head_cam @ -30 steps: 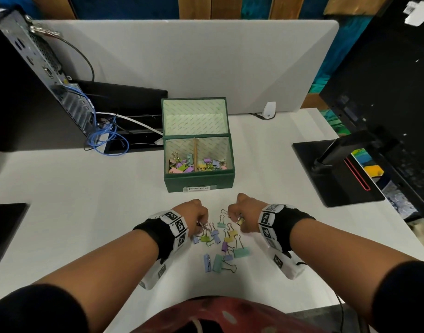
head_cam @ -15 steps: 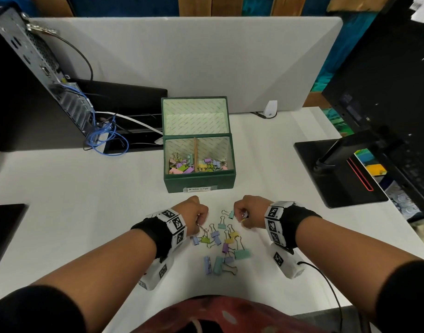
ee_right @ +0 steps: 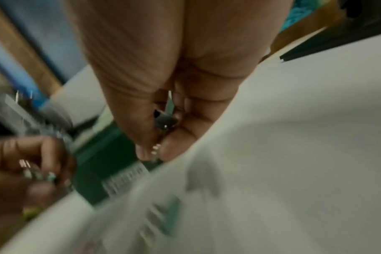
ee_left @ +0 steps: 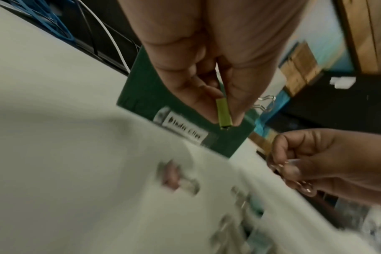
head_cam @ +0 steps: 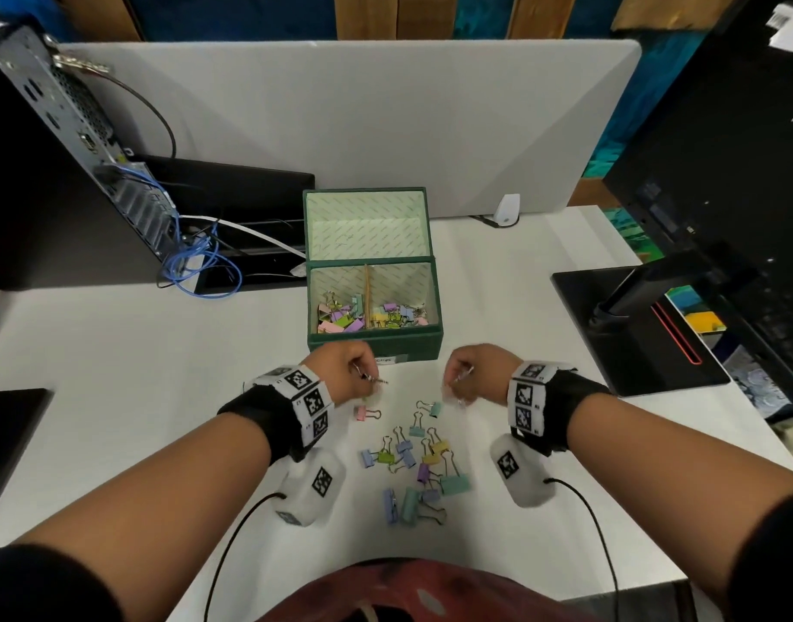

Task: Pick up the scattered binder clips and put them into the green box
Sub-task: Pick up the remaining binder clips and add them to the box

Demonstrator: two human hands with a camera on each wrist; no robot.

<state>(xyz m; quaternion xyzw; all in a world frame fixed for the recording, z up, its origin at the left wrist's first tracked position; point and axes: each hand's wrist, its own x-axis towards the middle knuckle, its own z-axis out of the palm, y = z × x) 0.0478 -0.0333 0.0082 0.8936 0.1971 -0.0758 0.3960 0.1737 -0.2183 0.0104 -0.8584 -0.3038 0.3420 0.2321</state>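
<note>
Small olive-green metal binder clip (ee_left: 224,113) hangs lengthwise downward, pinched in the left hand (head_cam: 345,368) just near of the open dark-green cardboard box (head_cam: 376,343). The right hand (head_cam: 475,374) pinches another clip's wire; pastel clips (head_cam: 423,464) lie scattered nearer.

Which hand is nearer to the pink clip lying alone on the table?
Left. The left hand is just above the pink clip; the right hand is farther away, across the clip pile.
</note>
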